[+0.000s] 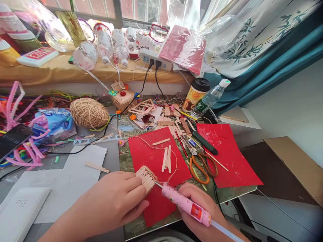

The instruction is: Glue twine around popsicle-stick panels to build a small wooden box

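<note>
My left hand (pixel 116 195) is closed on a small piece made of popsicle sticks (pixel 147 178), edged with twine, over a red sheet (pixel 151 210). The hand hides part of this piece. In my right hand (pixel 199 205) is a pink glue gun (pixel 185 203) with a clear glue stick at its back end. Its metal nozzle meets or nearly meets the right edge of the stick piece. A strand of twine (pixel 176 161) loops from there across the red sheet. Several loose popsicle sticks (pixel 166 159) lie on that sheet, just beyond the piece.
Orange-handled scissors (pixel 204 169) and a second red sheet (pixel 230 158) lie to the right. Behind are a stick pile (pixel 171 122), a water bottle (pixel 211 97), a paper cup (pixel 195 95) and a twine ball (pixel 89 113). A white power bank (pixel 24 213) sits at left.
</note>
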Demonstrator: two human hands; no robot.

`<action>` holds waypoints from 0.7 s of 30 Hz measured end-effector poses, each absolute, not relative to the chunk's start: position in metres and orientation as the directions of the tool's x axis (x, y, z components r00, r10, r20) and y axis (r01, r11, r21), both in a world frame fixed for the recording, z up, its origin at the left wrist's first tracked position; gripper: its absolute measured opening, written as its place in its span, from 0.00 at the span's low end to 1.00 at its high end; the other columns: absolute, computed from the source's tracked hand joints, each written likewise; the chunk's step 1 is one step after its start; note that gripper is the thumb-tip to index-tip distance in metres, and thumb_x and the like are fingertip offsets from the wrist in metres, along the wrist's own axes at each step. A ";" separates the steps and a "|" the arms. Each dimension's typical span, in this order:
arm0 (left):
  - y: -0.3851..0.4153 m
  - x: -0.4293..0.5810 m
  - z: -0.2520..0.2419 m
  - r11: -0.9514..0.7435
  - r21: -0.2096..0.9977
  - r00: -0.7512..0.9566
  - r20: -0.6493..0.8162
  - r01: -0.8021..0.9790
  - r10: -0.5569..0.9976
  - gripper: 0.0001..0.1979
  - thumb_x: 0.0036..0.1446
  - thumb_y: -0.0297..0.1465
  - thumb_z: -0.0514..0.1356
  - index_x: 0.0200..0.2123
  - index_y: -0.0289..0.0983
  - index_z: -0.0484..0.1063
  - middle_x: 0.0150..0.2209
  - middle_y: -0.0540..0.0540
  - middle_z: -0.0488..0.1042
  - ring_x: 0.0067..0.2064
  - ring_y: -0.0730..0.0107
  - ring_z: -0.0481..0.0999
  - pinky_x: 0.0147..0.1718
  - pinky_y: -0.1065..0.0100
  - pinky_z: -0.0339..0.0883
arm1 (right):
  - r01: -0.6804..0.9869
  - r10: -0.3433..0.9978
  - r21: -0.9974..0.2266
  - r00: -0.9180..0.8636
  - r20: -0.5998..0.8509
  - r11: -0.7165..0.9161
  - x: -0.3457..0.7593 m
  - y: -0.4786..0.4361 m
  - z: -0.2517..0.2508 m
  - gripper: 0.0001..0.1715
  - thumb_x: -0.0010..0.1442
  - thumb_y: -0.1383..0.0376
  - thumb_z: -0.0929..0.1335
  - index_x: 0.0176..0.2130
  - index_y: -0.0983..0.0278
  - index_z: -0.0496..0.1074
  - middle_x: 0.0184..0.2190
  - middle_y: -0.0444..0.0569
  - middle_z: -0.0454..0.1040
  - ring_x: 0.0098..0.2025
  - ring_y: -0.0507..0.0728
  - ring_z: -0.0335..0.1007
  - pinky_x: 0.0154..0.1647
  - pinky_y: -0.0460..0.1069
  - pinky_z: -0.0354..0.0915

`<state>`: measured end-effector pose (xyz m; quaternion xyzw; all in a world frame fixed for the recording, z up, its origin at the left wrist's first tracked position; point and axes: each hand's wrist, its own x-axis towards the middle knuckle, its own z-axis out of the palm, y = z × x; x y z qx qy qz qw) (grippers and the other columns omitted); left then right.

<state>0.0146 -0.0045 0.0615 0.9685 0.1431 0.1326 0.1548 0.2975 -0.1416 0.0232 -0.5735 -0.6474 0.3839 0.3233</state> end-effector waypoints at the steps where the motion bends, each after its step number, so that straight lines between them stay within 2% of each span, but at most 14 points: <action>1: -0.004 0.015 0.062 -0.912 0.338 0.924 0.216 0.234 0.317 0.09 0.74 0.30 0.57 0.37 0.40 0.65 0.32 0.49 0.72 0.31 0.64 0.69 0.30 0.59 0.57 | 0.495 0.991 -0.867 -0.135 -0.018 0.051 0.298 -0.141 0.023 0.13 0.61 0.76 0.68 0.41 0.57 0.68 0.36 0.44 0.72 0.35 0.56 0.71 0.37 0.49 0.67; 21: -0.005 0.016 0.063 -0.916 0.327 0.921 0.229 0.233 0.316 0.09 0.74 0.30 0.57 0.36 0.40 0.66 0.32 0.49 0.72 0.30 0.64 0.69 0.30 0.59 0.57 | 0.524 0.989 -0.847 -0.149 0.014 0.091 0.296 -0.138 0.022 0.13 0.60 0.76 0.67 0.38 0.57 0.65 0.33 0.43 0.71 0.33 0.56 0.70 0.34 0.48 0.65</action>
